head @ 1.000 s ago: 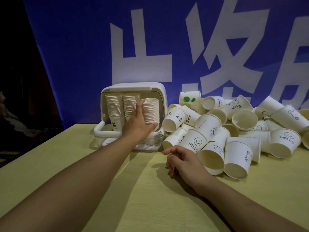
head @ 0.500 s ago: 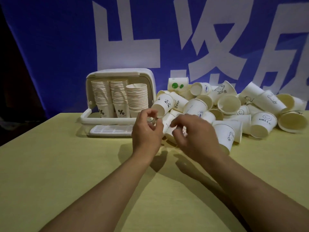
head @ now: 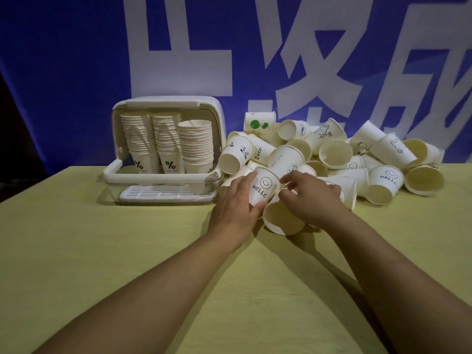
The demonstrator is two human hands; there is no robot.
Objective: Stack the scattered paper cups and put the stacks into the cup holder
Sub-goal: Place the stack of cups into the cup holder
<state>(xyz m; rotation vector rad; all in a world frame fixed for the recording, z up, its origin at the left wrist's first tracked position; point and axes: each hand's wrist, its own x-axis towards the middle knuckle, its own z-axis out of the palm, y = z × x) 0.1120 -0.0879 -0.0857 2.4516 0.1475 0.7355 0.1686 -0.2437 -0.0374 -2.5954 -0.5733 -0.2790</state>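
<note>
The left hand [head: 236, 200] grips a "HELLO" smiley cup [head: 263, 186] at the near edge of the pile of loose cups [head: 332, 152], thumb under its mouth and fingers along its far side. The right hand [head: 310, 198] curls over a second cup [head: 282, 218] that lies on its side with its open mouth toward the camera; its fingers appear to pinch that cup near the base, though the exact contact is partly hidden. The step looks like nesting one cup into the other, and it should go best if both are turned to face the same way, base lined up with mouth, and slid in straight without squeezing the thin walls out of round. Lifting them clear of the pile first should keep neighbours from rolling across the yellow bench [head: 127, 251]. To the left, the white cup holder [head: 166, 104] stands open, lid raised, and holds three stacks [head: 195, 146] side by side, the right one shorter, so there seems to be room above it.
</note>
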